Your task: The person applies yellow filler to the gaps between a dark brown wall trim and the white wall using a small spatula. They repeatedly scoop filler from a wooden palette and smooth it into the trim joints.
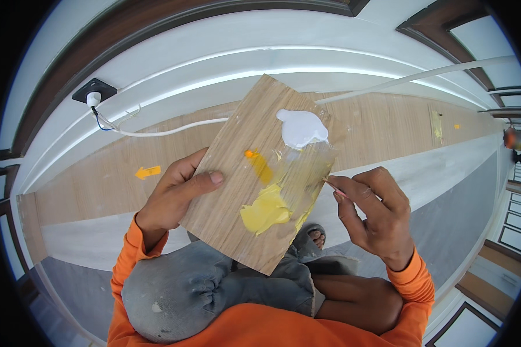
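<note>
My left hand (pixel 176 194) grips the left edge of a wood-grain board (pixel 237 191), thumb lying across its face. On the board sit a white paste blob (pixel 301 128) near the top, a small orange dab (pixel 250 154), a smeared streak, and a yellow paste patch (pixel 266 211) lower down. My right hand (pixel 373 211) pinches a thin stick (pixel 329 183) whose tip touches the board's right edge beside the smear. The board rests above my knees in grey trousers (pixel 214 283).
A wood-look panel (pixel 98 185) with an orange arrow sticker (pixel 148 171) runs along the wall behind. A white cable (pixel 173 130) leads from a black wall socket (pixel 94 91). A foot in a sandal (pixel 315 235) shows under the board. Dark-framed windows (pixel 515 231) stand at right.
</note>
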Available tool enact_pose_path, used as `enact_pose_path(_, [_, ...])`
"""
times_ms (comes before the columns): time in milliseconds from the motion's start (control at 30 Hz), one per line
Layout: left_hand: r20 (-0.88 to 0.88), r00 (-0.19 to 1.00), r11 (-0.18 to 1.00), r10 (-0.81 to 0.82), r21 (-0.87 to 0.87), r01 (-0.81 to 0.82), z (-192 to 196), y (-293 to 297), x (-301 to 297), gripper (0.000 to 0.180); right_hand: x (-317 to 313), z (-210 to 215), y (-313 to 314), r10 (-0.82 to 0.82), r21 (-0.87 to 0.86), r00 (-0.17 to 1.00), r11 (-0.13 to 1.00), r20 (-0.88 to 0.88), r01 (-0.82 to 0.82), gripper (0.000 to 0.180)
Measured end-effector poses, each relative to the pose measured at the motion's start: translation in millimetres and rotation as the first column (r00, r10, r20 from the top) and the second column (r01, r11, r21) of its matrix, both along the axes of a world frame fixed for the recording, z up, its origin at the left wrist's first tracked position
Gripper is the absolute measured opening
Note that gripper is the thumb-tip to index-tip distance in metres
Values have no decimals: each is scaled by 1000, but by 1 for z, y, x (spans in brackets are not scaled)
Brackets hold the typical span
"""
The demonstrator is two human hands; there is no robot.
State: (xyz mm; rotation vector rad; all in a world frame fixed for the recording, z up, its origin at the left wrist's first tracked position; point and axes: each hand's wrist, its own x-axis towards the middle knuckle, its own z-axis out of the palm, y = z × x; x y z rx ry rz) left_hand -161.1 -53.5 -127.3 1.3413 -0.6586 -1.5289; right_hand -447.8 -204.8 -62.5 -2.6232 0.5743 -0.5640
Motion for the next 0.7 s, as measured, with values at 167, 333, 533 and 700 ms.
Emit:
enact_pose_path(167, [-114,993,998,39,53,-33,2,-1,-8,60,-3,3,7,76,10,997,997,-13,-76,37])
enact_pose_path(333, [-152,987,994,58,97,-43,1,1,-14,62,-7,0,15,106,149,994,983,21,-107,36])
enact_pose_path(533, [-232,964,982,132,164,-95,6,-4,-14,58,5,5,16,126,325,992,938,5,-121,30])
enact_pose_path(700, [-209,964,976,165,177,-128,-3,-2,-14,55,-2,-1,5,108,754,994,650,30,-94,16])
